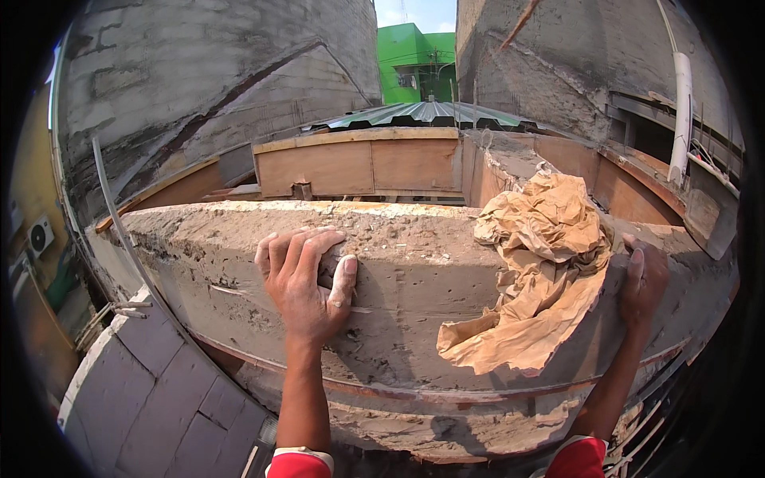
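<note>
Red sleeves: two of them, one at the low edge [300, 464] and one to its right [578, 460], both with white ends.
Left hand [307, 283]: it lies on the front top edge of the long grey beam [398, 319]. There is pale dust on it.
Left fingers [296, 245]: bent over the edge and resting on the rough top, with the thumb spread away to the right.
Right hand [645, 279]: it is at the right part of the beam, just beside the brown paper [550, 255].
Right fingers: mostly hidden, so I cannot tell if they are apart or pinching something. I also cannot tell if they touch the paper.
Brown paper: big, crumpled and full of folds. It sits on top of the beam, between the two hands but nearer the right one, and hangs down the front.
Beam: it goes across the middle, rough and bumpy, with small holes in its front.
Low left: a wall of grey blocks [155, 390] and a long thin bar [119, 215] that leans.
Behind the beam: brown boards [315, 169].
Right side: a white pipe [682, 115], standing up.
Farther back: a wavy metal roof [430, 115] between two tall grey walls, left [207, 72] and right [550, 80].
Farthest: a bright green house [402, 60] under blue sky [430, 14].
</note>
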`<state>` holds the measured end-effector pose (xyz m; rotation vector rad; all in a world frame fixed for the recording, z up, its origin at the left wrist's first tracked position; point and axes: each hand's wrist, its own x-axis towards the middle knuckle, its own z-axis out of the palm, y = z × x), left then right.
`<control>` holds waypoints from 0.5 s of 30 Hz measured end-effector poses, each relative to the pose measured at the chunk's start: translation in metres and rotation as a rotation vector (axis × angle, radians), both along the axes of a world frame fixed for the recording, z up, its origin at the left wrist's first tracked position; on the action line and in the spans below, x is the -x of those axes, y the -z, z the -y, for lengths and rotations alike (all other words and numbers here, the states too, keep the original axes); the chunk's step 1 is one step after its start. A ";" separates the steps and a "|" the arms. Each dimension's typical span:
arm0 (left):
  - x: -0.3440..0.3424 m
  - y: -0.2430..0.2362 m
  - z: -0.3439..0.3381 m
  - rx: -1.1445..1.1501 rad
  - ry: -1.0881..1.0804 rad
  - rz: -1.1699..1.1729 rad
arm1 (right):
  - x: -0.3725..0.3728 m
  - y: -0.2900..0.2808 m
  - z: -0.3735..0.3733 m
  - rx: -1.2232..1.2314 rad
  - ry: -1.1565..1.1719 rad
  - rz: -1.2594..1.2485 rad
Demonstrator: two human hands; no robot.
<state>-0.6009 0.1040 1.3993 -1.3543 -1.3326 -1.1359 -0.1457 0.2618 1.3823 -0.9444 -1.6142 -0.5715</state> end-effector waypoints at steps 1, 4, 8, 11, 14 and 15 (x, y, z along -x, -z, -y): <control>0.000 0.000 0.000 -0.003 0.002 -0.002 | 0.000 0.000 -0.001 -0.016 -0.003 0.002; 0.001 0.000 0.001 -0.012 0.010 -0.005 | -0.001 0.001 -0.001 -0.049 -0.008 0.008; 0.001 0.000 0.004 -0.013 0.005 -0.006 | 0.000 0.000 0.002 -0.031 0.000 0.009; 0.001 0.000 0.005 -0.017 0.003 -0.008 | -0.001 0.001 0.003 -0.008 0.004 0.011; 0.000 0.000 0.004 -0.023 0.004 -0.009 | -0.003 0.001 0.002 -0.009 0.000 0.012; 0.001 0.001 0.004 -0.021 0.001 -0.009 | -0.003 0.002 0.001 -0.010 -0.005 0.011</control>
